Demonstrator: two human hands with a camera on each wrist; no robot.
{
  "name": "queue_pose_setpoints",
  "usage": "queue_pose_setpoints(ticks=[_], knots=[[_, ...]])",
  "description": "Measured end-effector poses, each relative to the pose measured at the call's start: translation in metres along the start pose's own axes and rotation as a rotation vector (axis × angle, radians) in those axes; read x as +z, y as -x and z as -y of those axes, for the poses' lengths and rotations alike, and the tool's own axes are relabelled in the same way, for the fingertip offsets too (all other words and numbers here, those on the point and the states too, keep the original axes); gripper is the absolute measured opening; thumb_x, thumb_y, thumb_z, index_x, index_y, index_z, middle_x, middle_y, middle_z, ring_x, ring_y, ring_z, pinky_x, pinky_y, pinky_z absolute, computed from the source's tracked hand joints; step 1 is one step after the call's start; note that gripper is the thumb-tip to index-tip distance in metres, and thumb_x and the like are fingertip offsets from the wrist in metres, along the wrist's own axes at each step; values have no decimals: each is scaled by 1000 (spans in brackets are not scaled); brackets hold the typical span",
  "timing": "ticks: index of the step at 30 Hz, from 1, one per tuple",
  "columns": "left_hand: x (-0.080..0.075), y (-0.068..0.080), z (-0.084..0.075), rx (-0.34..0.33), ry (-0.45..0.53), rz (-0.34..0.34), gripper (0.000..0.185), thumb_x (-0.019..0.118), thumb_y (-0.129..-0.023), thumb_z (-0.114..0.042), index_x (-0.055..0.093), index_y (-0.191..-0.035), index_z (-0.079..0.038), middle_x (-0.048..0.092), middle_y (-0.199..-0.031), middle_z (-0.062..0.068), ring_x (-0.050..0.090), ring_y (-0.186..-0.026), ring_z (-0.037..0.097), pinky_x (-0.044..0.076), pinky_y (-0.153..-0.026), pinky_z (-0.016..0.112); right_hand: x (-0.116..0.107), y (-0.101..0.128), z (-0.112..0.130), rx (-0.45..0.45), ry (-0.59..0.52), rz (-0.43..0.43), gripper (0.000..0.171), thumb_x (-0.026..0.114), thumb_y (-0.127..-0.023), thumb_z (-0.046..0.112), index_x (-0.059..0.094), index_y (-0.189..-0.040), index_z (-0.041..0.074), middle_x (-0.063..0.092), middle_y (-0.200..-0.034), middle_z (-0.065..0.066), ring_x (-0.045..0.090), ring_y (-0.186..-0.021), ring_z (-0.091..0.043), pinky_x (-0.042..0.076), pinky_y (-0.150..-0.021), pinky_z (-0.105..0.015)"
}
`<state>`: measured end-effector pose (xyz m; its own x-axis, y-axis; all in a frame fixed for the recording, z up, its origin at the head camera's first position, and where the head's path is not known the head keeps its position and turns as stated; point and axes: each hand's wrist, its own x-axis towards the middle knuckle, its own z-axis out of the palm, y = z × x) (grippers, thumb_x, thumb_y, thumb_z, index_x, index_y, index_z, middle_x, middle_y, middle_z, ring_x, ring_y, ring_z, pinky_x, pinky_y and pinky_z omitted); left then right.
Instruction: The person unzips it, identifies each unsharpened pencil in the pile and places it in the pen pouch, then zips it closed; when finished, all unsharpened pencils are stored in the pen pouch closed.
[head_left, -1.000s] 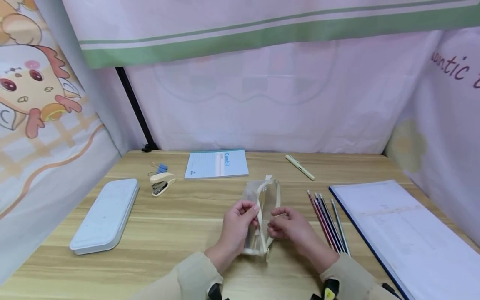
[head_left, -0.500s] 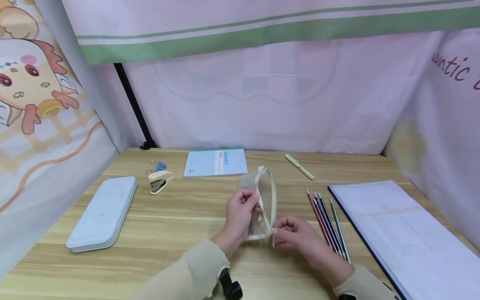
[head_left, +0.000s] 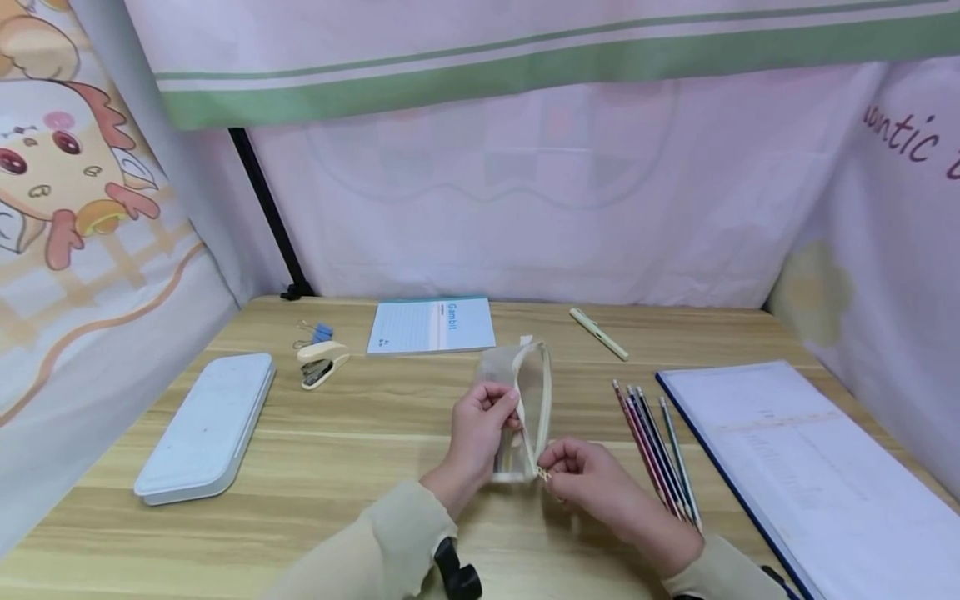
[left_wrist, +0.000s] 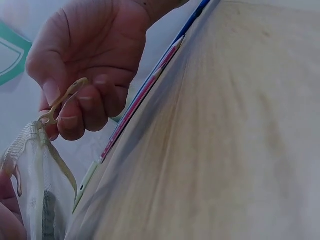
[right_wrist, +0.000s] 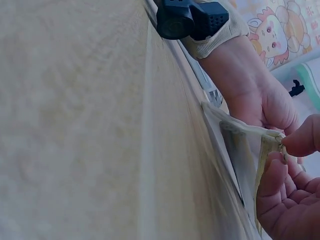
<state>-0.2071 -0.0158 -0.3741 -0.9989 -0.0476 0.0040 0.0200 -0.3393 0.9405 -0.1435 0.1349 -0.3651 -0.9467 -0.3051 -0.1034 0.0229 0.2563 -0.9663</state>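
A clear mesh pencil pouch (head_left: 517, 400) with a cream zipper band stands on the wooden desk (head_left: 360, 433) at its middle. My left hand (head_left: 480, 425) pinches the pouch's left edge near the zipper. My right hand (head_left: 581, 475) pinches the small gold zipper pull (head_left: 543, 473) at the pouch's near end. In the left wrist view the right hand (left_wrist: 87, 65) holds the zipper pull (left_wrist: 62, 100) between thumb and forefinger above the pouch (left_wrist: 35, 185). In the right wrist view the left hand (right_wrist: 260, 100) grips the pouch (right_wrist: 240, 150) beside the right hand's fingertips (right_wrist: 280, 170).
Several coloured pencils (head_left: 656, 446) lie right of the pouch, beside a large open book (head_left: 810, 475). A white pencil case (head_left: 206, 425) lies at the left, a stapler (head_left: 322, 364) and blue clips (head_left: 318, 333) behind it. A notepad (head_left: 431, 325) and pale pen (head_left: 598, 333) lie farther back.
My right hand has slid the zipper pull along the pouch toward me, from mid-length to the near end. The left hand has kept its pinch on the pouch's edge.
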Motion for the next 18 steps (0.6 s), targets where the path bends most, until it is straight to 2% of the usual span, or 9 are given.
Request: queue_pose_setpoints(ticks=[3, 6, 9, 13, 18], knots=[[-3, 2, 1, -7, -33, 35, 17, 61, -85, 0, 56, -95, 13, 54, -67, 1, 52, -57, 7, 48, -55, 17, 1, 0, 0, 4, 12, -5, 29, 54, -71, -3, 55, -100, -7, 52, -74, -4, 47, -63, -10, 44, -53, -20], [-11, 7, -2, -12, -122, 79, 17, 61, -86, -4, 56, -96, 9, 55, -71, 1, 54, -61, 8, 49, -59, 18, 2, -1, 0, 5, 9, 2, 26, 55, -73, -1, 57, -99, -8, 51, -71, -2, 46, -61, -10, 43, -52, -20], [-23, 20, -8, -7, -244, 142, 18, 62, -86, -5, 57, -98, 8, 57, -78, 4, 56, -68, 10, 51, -65, 21, 1, -1, -1, 10, 18, 7, 25, 57, -75, 2, 60, -98, -8, 55, -72, -3, 49, -62, -11, 45, -54, -21], [-40, 39, -18, -15, -415, 273, 20, 63, -83, -4, 60, -100, 5, 60, -88, 7, 56, -77, 12, 51, -71, 23, -2, -1, -1, -5, 71, 18, 26, 63, -74, 3, 61, -99, -6, 60, -80, -8, 54, -69, -14, 50, -60, -22], [-53, 54, -24, -26, -551, 437, 27, 69, -76, -2, 61, -101, 2, 63, -93, 8, 57, -83, 14, 50, -75, 23, -2, 0, 3, -39, 141, 48, 23, 68, -72, 7, 65, -94, -1, 62, -80, -6, 55, -70, -14, 50, -60, -22]])
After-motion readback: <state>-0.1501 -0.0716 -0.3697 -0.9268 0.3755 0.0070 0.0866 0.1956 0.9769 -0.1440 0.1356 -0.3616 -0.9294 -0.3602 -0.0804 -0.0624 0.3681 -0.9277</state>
